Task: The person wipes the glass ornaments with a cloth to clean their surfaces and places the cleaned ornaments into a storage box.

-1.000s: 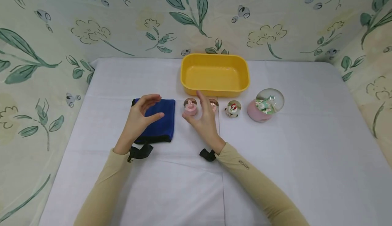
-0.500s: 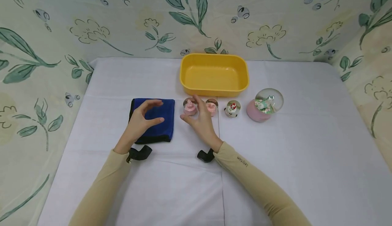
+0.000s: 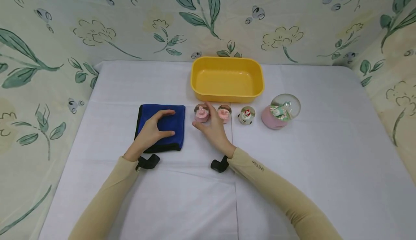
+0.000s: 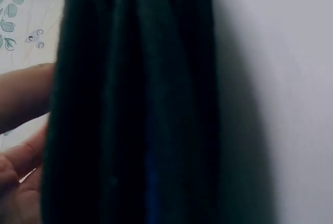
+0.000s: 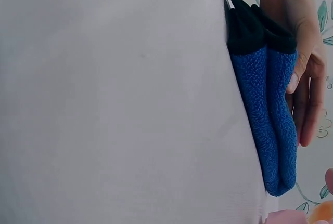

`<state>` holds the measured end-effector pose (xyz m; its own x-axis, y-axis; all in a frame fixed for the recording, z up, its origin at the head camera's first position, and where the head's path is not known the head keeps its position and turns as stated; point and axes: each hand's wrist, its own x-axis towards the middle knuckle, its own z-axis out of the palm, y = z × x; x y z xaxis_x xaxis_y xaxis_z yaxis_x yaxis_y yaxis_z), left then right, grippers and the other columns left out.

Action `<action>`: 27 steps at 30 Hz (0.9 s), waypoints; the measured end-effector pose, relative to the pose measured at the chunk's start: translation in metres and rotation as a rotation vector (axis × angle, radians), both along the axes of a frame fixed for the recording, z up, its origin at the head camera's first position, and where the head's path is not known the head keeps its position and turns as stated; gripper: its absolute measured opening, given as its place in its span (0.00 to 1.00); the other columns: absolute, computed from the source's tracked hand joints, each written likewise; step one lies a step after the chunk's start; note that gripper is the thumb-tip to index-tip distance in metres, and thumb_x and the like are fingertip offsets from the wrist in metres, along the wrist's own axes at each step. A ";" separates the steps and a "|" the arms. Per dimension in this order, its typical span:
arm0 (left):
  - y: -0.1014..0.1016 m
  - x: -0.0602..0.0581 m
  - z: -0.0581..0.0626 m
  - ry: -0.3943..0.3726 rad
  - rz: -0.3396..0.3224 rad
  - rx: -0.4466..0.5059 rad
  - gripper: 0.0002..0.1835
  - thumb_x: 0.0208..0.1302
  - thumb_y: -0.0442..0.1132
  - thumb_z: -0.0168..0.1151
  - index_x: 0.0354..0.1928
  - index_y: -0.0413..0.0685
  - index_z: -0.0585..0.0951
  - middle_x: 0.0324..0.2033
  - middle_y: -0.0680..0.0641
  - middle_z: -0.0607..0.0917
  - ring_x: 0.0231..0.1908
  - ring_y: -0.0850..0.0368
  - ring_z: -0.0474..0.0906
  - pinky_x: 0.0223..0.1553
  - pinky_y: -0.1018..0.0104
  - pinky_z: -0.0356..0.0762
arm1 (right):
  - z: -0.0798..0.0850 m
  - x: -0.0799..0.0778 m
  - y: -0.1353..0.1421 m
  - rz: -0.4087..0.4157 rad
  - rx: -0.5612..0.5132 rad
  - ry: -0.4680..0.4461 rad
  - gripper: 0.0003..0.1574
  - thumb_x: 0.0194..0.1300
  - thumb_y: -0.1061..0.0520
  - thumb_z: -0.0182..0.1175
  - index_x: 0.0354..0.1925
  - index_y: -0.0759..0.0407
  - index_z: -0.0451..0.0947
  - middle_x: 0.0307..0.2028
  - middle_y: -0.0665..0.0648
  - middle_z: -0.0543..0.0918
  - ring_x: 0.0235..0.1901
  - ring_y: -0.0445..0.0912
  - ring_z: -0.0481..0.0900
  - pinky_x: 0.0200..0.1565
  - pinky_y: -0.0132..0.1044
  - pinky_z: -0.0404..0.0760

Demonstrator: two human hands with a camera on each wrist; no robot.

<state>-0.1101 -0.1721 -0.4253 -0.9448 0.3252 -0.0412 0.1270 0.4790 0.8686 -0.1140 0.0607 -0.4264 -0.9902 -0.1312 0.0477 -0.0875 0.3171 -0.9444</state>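
Note:
My left hand (image 3: 152, 131) is over a folded blue cloth (image 3: 177, 139) with black edging, thumb and fingers apart in a loose curve and nothing between them. The wrist views see the cloth from its side: its dark edging (image 4: 135, 99) fills the middle of the left one, and in the right one the left hand (image 5: 307, 73) shows behind the blue folds (image 5: 260, 109). My right hand (image 3: 216, 131) holds nothing, its thumb and fingers spread beside a small pink snow globe (image 3: 202, 114). A second pink snow globe (image 3: 225, 113) is partly covered by that hand.
Farther right stand a small snowman globe (image 3: 246, 116) and a large snow globe (image 3: 276, 119) with a pink base, tilted to the right. Behind the row, a yellow tray (image 3: 227, 98) sits on the white tablecloth (image 3: 325, 142). A floral curtain (image 3: 130, 23) hangs around the table.
My left hand has come down slightly over the blue cloth. The right hand has shifted a little left and down, uncovering more of the second pink globe. The objects stay in place.

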 end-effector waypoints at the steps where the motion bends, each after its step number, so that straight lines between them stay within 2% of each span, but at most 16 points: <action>1: 0.000 0.000 0.000 -0.001 -0.006 -0.018 0.38 0.53 0.33 0.72 0.66 0.43 0.66 0.64 0.43 0.69 0.67 0.47 0.57 0.67 0.49 0.50 | -0.001 0.000 0.000 0.000 0.004 -0.003 0.50 0.58 0.61 0.68 0.70 0.68 0.52 0.67 0.64 0.62 0.68 0.51 0.57 0.67 0.41 0.57; 4: 0.000 -0.001 -0.001 0.002 -0.026 -0.076 0.40 0.53 0.33 0.72 0.67 0.42 0.65 0.65 0.41 0.67 0.68 0.45 0.56 0.67 0.48 0.50 | -0.003 -0.001 0.001 -0.003 0.003 -0.011 0.49 0.58 0.62 0.68 0.70 0.68 0.53 0.67 0.65 0.62 0.68 0.52 0.57 0.66 0.41 0.57; 10: 0.004 0.000 -0.001 0.025 -0.032 -0.168 0.38 0.53 0.33 0.72 0.66 0.41 0.66 0.64 0.39 0.67 0.66 0.41 0.57 0.65 0.44 0.53 | -0.006 -0.003 0.000 -0.011 0.029 0.000 0.45 0.57 0.65 0.67 0.68 0.68 0.57 0.65 0.65 0.66 0.63 0.52 0.64 0.64 0.41 0.61; 17: 0.008 -0.001 -0.002 0.085 -0.026 -0.222 0.33 0.52 0.34 0.73 0.60 0.39 0.72 0.58 0.39 0.74 0.60 0.41 0.64 0.61 0.45 0.60 | -0.011 -0.004 0.000 -0.040 0.085 0.054 0.39 0.55 0.70 0.65 0.63 0.70 0.63 0.60 0.68 0.71 0.58 0.55 0.70 0.60 0.44 0.67; 27: 0.012 0.002 -0.002 0.136 -0.003 -0.268 0.24 0.51 0.33 0.73 0.52 0.40 0.78 0.51 0.40 0.80 0.52 0.44 0.70 0.55 0.47 0.66 | -0.014 -0.004 -0.001 -0.098 0.132 0.087 0.30 0.54 0.69 0.67 0.55 0.70 0.69 0.46 0.66 0.79 0.43 0.54 0.75 0.47 0.43 0.73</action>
<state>-0.1079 -0.1596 -0.4271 -0.9464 0.3230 0.0010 0.2357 0.6884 0.6860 -0.1182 0.0602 -0.4408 -0.9914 -0.0455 0.1226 -0.1299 0.4488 -0.8841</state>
